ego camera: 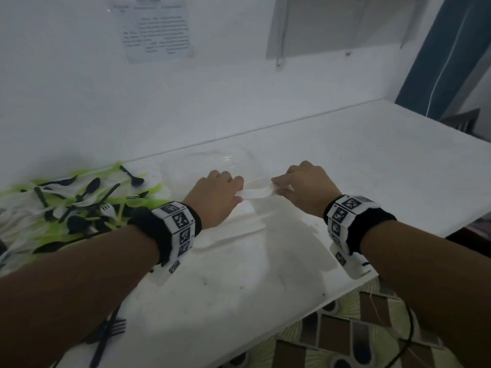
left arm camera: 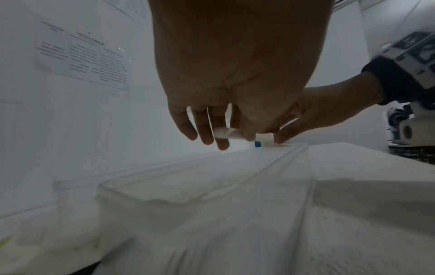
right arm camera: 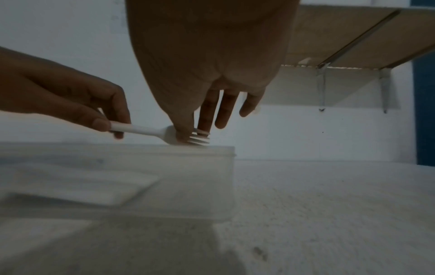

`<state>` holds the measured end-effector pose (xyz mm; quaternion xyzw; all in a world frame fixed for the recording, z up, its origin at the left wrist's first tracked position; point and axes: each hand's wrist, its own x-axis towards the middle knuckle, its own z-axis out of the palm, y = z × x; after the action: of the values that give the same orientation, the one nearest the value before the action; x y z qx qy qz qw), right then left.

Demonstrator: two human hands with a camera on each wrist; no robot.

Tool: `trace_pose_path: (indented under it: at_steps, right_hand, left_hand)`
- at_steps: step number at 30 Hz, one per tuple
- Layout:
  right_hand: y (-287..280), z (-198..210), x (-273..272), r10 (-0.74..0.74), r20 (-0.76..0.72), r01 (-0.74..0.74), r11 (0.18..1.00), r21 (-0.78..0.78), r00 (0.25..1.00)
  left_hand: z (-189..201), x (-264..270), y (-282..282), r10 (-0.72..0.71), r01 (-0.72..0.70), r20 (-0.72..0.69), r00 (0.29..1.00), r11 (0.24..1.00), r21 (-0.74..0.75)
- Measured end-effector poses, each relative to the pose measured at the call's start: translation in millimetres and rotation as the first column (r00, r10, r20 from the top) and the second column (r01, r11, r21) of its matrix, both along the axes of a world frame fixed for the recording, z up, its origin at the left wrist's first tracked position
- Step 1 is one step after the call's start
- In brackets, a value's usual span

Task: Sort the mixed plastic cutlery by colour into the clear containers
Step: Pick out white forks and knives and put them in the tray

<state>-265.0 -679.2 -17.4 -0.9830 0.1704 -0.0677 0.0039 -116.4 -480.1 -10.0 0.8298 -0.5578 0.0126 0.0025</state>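
looks like a plain home room: white table (ego camera: 345, 160) against a bare wall, printed sheet (ego camera: 156, 27) taped above it, bracketed shelf (right arm camera: 353, 46) up right, patterned floor (ego camera: 345, 335) below

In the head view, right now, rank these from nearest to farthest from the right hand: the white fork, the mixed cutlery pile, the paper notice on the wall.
1. White fork: pinched at its tine end by the right hand, over the clear container.
2. Mixed cutlery pile: on the table's left side, beyond the left hand.
3. Paper notice: up on the back wall.
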Motion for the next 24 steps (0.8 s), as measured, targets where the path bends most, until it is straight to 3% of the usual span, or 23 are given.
trace_pose_path:
  at_steps: [3, 8, 12, 24]
  right_hand:
    - [-19, -5, 12, 0.056, -0.085, -0.059, 0.998, -0.031, 0.995]
    - [-39, -7, 31, 0.125, -0.218, -0.148, 0.984, -0.097, 0.968]
    - [-46, -18, 42, 0.144, -0.199, -0.172, 0.976, -0.131, 0.969]
    - [-36, -25, 49, 0.067, -0.189, -0.091, 0.988, -0.121, 0.98]
  left_hand:
    - [-5, 4, -22, 0.023, -0.025, 0.019, 1.0, 0.995, 0.094]
    - [-13, 10, -44, 0.074, -0.059, -0.089, 0.993, 0.985, 0.16]
    - [-16, 13, -52, 0.11, -0.091, -0.125, 0.986, 0.984, 0.154]
    - [-23, 7, -61, 0.141, -0.133, -0.045, 0.989, 0.98, 0.15]
